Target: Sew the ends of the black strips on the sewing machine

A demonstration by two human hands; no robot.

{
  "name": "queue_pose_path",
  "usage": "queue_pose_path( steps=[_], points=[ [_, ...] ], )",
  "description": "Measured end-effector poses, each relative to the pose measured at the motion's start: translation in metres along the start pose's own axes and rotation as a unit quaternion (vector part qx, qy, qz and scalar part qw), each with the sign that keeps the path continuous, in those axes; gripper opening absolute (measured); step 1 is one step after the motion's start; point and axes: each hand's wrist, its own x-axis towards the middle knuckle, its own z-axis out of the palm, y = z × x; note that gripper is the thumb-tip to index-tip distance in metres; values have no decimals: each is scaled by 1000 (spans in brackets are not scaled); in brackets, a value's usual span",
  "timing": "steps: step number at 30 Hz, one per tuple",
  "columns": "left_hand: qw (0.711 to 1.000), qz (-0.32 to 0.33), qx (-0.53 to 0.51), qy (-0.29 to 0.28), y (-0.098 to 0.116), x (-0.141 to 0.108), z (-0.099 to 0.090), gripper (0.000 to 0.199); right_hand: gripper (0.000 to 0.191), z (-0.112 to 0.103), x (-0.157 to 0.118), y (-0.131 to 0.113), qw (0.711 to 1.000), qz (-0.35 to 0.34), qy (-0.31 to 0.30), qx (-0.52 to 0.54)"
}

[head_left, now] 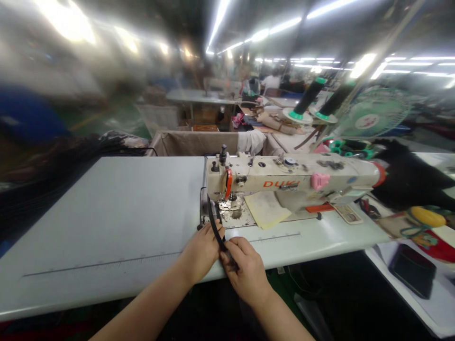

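Note:
A narrow black strap [215, 226] runs down from the needle area of a white sewing machine [256, 177] toward the table's front edge. My left hand [204, 248] is closed beside the strap just in front of the presser foot, its fingertips against it. Closer to the edge, my right hand [246, 266] pinches the strap between thumb and fingers. Part of the strap is hidden under both hands. A yellowish cloth [267, 209] lies on the machine bed to the right of the needle.
The pale worktable [124, 213] carries a printed ruler line along its front. Behind it stands a fabric-lined bin [195, 143]. Black thread cones [308, 98] and a green fan [377, 113] are at right. A dark phone-like object [412, 270] lies on the lower right surface.

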Motion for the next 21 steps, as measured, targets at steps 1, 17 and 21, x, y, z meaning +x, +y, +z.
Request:
queue_pose_path(
  steps=[1,17,21],
  points=[
    [999,10,31,18,0,1,4,35,28,-5,-4,3,1000,3,13,-4],
    [998,42,17,52,-12,-10,11,31,34,-165,-182,138,756,561,296,-159],
    [999,44,-17,16,-20,-16,15,33,37,-197,-213,139,668,633,315,-234]
  ],
)
